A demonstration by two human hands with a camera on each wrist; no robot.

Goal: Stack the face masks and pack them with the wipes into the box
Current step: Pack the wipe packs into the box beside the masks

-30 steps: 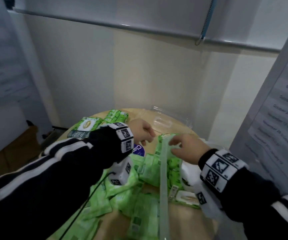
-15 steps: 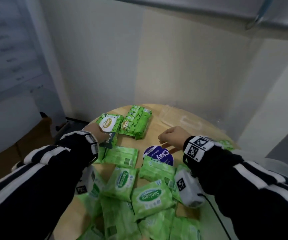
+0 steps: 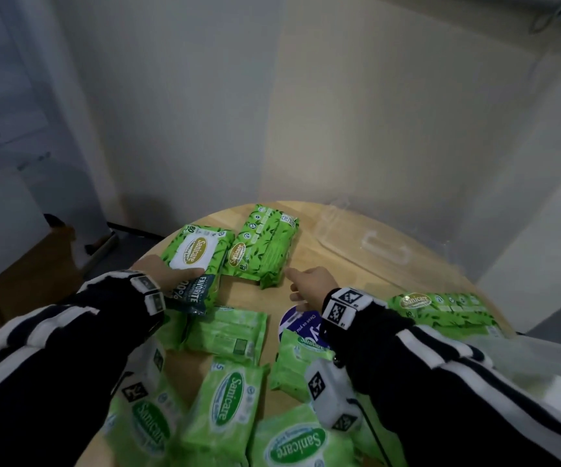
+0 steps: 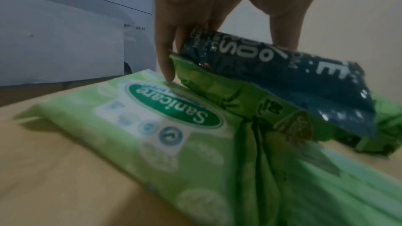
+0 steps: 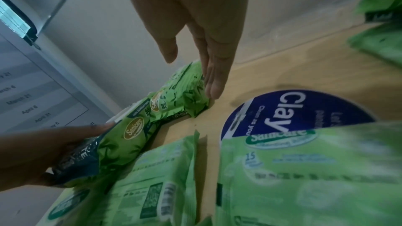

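A large leaf-print wipes pack (image 3: pixel 201 252) with a white label lies at the table's far left. My left hand (image 3: pixel 171 276) grips its near end, thumb on top; the left wrist view shows that end (image 4: pixel 282 78) lifted over a pale green wipes pack (image 4: pixel 152 126). A second large pack (image 3: pixel 265 247) lies just to its right. My right hand (image 3: pixel 306 284) hovers open beside that pack (image 5: pixel 185 92), its straight fingers (image 5: pixel 213 78) at the pack's near corner. No face mask is clearly visible.
Several small pale green wipes packs (image 3: pixel 228 399) cover the near part of the round wooden table (image 3: pixel 316 254). A blue round sticker (image 3: pixel 294 323) lies between them. A clear plastic lid (image 3: pixel 373 251) sits at the back, and a third large pack (image 3: pixel 440 306) at the right.
My left hand has reached left and taken hold of the labelled pack. My right hand left the box side, moved left and opened from a fist. The head view swung left.
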